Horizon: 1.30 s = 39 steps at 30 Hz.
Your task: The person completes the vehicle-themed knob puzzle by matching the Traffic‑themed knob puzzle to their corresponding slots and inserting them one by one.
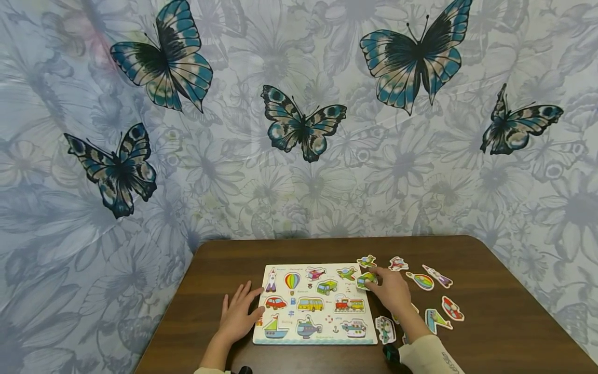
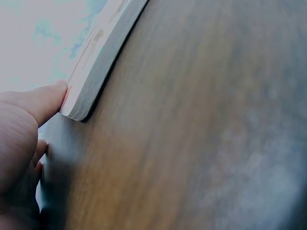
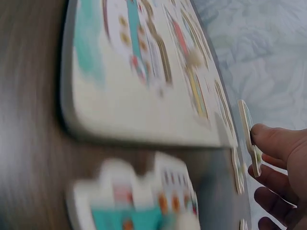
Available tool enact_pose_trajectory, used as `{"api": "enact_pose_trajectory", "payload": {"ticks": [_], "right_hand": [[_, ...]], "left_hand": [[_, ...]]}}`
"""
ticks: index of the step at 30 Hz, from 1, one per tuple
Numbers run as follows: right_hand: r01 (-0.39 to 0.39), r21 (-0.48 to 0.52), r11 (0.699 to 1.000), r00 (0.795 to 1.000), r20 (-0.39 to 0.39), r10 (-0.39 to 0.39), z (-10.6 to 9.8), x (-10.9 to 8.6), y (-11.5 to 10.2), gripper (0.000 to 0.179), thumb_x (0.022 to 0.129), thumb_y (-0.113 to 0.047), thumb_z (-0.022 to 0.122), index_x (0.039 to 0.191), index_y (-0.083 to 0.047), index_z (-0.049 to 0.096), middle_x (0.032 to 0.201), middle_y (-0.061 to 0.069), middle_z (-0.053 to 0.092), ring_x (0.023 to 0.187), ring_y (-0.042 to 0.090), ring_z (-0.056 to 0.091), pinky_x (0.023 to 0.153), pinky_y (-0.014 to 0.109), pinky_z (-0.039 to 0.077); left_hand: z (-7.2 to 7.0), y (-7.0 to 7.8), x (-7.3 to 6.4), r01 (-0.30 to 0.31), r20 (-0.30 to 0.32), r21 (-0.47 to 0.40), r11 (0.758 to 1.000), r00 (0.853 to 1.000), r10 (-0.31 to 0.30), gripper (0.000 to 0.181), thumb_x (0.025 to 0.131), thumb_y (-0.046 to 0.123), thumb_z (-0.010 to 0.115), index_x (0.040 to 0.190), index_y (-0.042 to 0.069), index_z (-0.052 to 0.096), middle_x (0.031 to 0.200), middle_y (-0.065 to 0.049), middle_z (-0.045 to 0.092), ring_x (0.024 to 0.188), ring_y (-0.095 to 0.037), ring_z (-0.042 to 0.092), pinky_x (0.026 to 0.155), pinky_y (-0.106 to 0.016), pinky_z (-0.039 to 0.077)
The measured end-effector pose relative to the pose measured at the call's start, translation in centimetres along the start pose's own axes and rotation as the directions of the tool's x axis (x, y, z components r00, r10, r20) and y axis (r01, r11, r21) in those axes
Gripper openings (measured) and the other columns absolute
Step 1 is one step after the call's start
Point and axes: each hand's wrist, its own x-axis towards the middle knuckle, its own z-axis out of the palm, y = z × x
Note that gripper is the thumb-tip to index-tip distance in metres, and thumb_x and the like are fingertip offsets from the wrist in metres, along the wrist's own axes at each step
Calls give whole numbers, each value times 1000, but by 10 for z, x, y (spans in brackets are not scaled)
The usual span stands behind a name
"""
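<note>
Right hand [image 1: 391,293]: thumb and fingers pinch a green car piece [image 1: 365,281]; the piece sits at the fingertips, over the board's upper right corner. Seen edge-on from the right wrist, it is a thin, flat slip with a pale rim and curved outline. Left hand [image 1: 239,315]: fingers straight and spread, beside the board's left edge, thumb tip touching that edge near a corner; no piece held. Board [image 1: 322,324]: pale, rectangular, rounded corners, a thick, plain side; printed with coloured vehicles in rows, among them a balloon, bus, train and sailboat. Loose pieces, flat with white borders, all right of the board or at its upper right corner: plane piece [image 1: 366,261], just above the held car; helicopter piece [image 1: 398,264]; balloon piece [image 1: 421,281]; rocket piece [image 1: 437,276]; red car piece [image 1: 452,308]; sailboat piece [image 1: 436,321]; ship piece [image 1: 385,330], just beside the board's right edge, blurred in the right wrist view. Further pieces lie partly hidden under the right forearm, subjects unreadable. Table [image 1: 187,311]: dark brown, wood-grained, rounded far corners, near edge cut off. Backdrop [image 1: 233,182]: grey-blue floral, with teal and black butterflies. Pale sleeves, cropped below. Board lettering too small to read in full.
</note>
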Motion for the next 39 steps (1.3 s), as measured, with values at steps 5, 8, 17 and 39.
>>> {"api": "enact_pose_trajectory", "payload": {"ticks": [5,8,17,39], "right_hand": [[32,-4,999,999,-12,-32,11,0,-18,41,84,-28,80,121,-11,72,118,13,72,103,36,62,82,54,52],[23,17,1000,1000,-13,-23,17,-1,-27,41,83,-29,81,119,-12,73,118,11,72,98,31,61,80,51,51],[40,73,997,999,-14,-39,31,-2,-46,36,82,-32,81,112,-13,74,120,14,67,113,38,58,90,58,49],[-37,20,999,999,39,36,62,8,-82,37,76,-36,85,103,-13,74,103,8,65,87,23,61,77,47,52]], "left_hand": [[0,-2,1,-24,8,-3,1000,1000,24,52,96,42,64,145,30,53,165,-14,28,154,-41,19,117,-73,-2],[1,-2,0,-29,10,-2,1000,1000,29,52,96,42,64,145,30,53,165,-14,29,153,-41,19,117,-73,-2],[2,-1,-3,-17,11,-16,1000,1000,17,52,95,41,65,144,28,53,165,-14,28,154,-41,18,117,-73,-3],[-1,1,-4,-17,9,-13,1000,1000,17,52,96,43,64,144,28,53,165,-14,28,154,-41,18,117,-72,-4]]}}
